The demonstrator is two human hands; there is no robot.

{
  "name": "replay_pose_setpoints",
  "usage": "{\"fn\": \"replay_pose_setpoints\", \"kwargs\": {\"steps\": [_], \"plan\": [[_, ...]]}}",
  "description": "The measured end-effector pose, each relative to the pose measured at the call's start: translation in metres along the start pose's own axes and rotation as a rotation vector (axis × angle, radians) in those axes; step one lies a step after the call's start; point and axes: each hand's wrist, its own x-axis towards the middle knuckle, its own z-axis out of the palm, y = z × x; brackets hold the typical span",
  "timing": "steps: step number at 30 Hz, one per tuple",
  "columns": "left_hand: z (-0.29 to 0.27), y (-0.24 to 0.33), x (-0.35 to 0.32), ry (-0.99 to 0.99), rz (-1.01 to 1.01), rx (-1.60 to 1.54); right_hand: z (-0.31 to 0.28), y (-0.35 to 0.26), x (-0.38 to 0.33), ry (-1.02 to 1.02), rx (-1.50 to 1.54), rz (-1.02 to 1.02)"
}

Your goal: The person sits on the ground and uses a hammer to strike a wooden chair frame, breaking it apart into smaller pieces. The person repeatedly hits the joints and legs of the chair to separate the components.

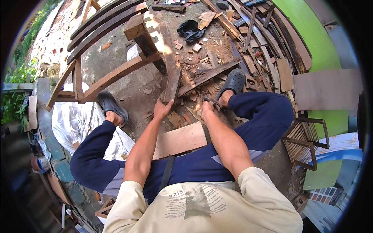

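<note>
Looking down, I see my cream shirt (pixel 202 206) lowest in view, then navy trousers (pixel 202 165) with knees spread wide. Between the legs a pale board (pixel 179 139) lies flat on the ground. My left hand (pixel 162 108) is closed around the near end of a dark plank (pixel 171 68), fingers wrapped over its edge, the plank running away from me across the dirt. My right hand (pixel 207 109) sits just beside it, fisted on a small dark tool (pixel 213 101); I cannot tell what kind of tool it is. Black clogs cover both feet, the left clog (pixel 112 105) near a white sheet (pixel 74 120), the right clog (pixel 233 81) among wood chips (pixel 190 62). Past the plank a chair frame (pixel 112 50) lies tipped on its side, one leg touching the plank. Farther off are a black rag (pixel 190 29), a heap of offcuts (pixel 260 42) and a green wall (pixel 311 35).
</note>
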Motion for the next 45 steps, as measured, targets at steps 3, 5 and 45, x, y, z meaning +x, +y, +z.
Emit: {"fn": "replay_pose_setpoints", "kwargs": {"steps": [3, 5, 45], "plan": [[0.006, 0.006, 0.005, 0.038, 0.025, -0.005, 0.003, -0.005, 0.011, -0.081, -0.001, 0.056], [0.012, 0.0, 0.012, 0.103, 0.092, 0.068, 0.0, -0.007, 0.001, -0.105, -0.059, 0.112], [-0.15, 0.072, -0.005, 0.418, 0.232, -1.212, -0.036, -0.057, -0.024, 0.15, -0.702, -1.065]]}}
